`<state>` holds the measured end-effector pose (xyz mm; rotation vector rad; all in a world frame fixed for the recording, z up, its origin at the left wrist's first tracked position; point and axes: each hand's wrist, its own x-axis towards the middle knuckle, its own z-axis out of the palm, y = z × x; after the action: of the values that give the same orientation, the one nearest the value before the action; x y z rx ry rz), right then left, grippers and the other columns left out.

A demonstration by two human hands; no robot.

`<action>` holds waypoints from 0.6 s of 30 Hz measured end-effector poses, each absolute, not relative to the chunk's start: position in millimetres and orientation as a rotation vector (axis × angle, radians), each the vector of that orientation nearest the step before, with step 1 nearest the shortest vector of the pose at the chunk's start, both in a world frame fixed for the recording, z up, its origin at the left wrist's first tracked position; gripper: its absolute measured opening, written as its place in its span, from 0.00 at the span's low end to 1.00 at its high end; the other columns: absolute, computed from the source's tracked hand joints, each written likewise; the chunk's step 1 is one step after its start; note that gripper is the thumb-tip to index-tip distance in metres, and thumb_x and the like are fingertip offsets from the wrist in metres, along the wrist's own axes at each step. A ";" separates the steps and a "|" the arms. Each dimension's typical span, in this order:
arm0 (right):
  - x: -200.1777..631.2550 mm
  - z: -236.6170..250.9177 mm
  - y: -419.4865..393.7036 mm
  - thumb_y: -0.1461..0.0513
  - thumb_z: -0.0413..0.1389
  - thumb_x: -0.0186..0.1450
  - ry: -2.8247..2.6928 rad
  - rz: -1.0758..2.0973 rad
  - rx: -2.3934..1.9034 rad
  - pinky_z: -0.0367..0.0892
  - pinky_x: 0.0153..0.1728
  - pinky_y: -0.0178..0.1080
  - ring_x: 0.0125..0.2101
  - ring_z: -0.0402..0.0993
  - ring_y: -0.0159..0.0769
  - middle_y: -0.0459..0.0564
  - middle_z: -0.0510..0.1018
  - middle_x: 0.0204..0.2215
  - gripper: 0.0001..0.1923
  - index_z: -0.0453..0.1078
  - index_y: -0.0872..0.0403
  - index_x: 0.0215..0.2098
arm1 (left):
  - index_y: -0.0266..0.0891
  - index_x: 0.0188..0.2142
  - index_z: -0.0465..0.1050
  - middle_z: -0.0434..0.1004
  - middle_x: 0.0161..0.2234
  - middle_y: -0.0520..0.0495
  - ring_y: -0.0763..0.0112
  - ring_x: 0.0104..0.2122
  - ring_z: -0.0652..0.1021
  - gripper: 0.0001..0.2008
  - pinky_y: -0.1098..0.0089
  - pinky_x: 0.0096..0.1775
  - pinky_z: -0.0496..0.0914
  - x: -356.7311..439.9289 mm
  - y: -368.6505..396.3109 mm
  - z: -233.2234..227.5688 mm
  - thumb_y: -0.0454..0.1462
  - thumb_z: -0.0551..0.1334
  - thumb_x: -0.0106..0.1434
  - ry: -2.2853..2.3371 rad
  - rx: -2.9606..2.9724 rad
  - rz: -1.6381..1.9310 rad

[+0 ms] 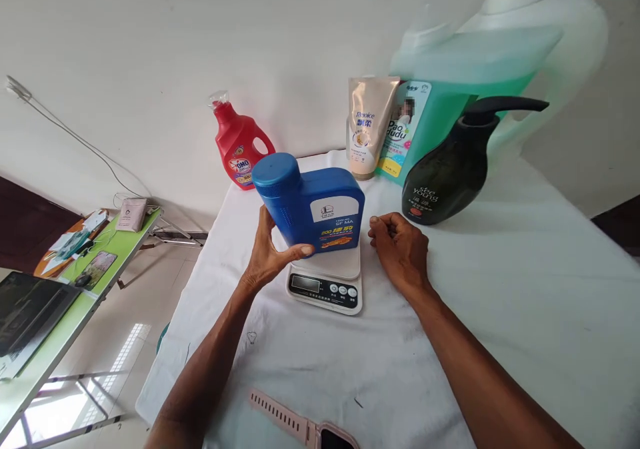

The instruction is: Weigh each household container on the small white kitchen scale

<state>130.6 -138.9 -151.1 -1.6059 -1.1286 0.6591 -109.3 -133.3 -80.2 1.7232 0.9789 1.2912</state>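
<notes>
The left hand (265,252) wraps thumb and fingers round the blue bottle (310,202), which stands on the kitchen scale (327,282). Right of the scale, the right hand (400,249) rests loosely curled on the white cloth (500,289), holding nothing; a black pump bottle (450,169) stands behind it

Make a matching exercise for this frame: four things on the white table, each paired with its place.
1. blue plastic bottle
2. red detergent jug
3. dark pump bottle
4. pink watch

a. table's near edge
b. far left, by the wall
c. on the white kitchen scale, held by the left hand
d. beyond the right hand

Pairs: 1-c, 2-b, 3-d, 4-a
</notes>
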 end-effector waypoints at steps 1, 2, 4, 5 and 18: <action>130.8 -151.1 -138.8 0.43 0.49 0.66 -1.131 0.655 -1.605 0.66 0.38 0.45 0.28 0.75 0.42 0.51 0.80 0.27 0.21 0.66 0.50 0.30 | 0.44 0.58 0.74 0.77 0.61 0.36 0.46 0.62 0.76 0.38 0.53 0.61 0.73 -103.5 -133.7 -76.1 0.51 0.81 0.51 0.973 1.682 1.254; 131.0 -151.1 -138.8 0.43 0.49 0.66 -1.136 0.651 -1.603 0.66 0.38 0.44 0.28 0.75 0.42 0.51 0.80 0.27 0.21 0.66 0.50 0.29 | 0.43 0.56 0.75 0.79 0.59 0.36 0.46 0.60 0.78 0.36 0.53 0.59 0.75 -98.3 -133.7 -73.2 0.50 0.81 0.51 0.980 1.636 1.224; 131.3 -151.1 -138.9 0.43 0.49 0.66 -1.142 0.645 -1.602 0.65 0.37 0.44 0.28 0.75 0.42 0.51 0.79 0.27 0.21 0.66 0.50 0.29 | 0.40 0.51 0.77 0.83 0.54 0.36 0.46 0.54 0.82 0.32 0.53 0.53 0.79 -90.1 -133.3 -70.7 0.48 0.82 0.51 1.035 1.552 1.209; 131.5 -151.0 -139.0 0.43 0.49 0.66 -1.145 0.643 -1.601 0.65 0.37 0.44 0.29 0.75 0.42 0.51 0.79 0.27 0.21 0.66 0.49 0.29 | 0.39 0.49 0.78 0.85 0.51 0.37 0.47 0.50 0.84 0.31 0.53 0.51 0.80 -87.2 -133.0 -70.6 0.48 0.82 0.50 1.081 1.522 1.226; 131.4 -152.8 -140.3 0.44 0.50 0.69 -1.128 0.676 -1.585 0.65 0.35 0.42 0.26 0.73 0.40 0.49 0.78 0.26 0.21 0.65 0.49 0.30 | 0.40 0.56 0.76 0.85 0.48 0.39 0.53 0.47 0.84 0.34 0.56 0.48 0.80 -50.7 -8.7 -54.5 0.45 0.81 0.53 1.006 1.512 1.651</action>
<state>131.4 -140.3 -152.8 -1.5848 -1.1277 0.6763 -50.7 -8.7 -54.5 1.5118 1.0056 1.6509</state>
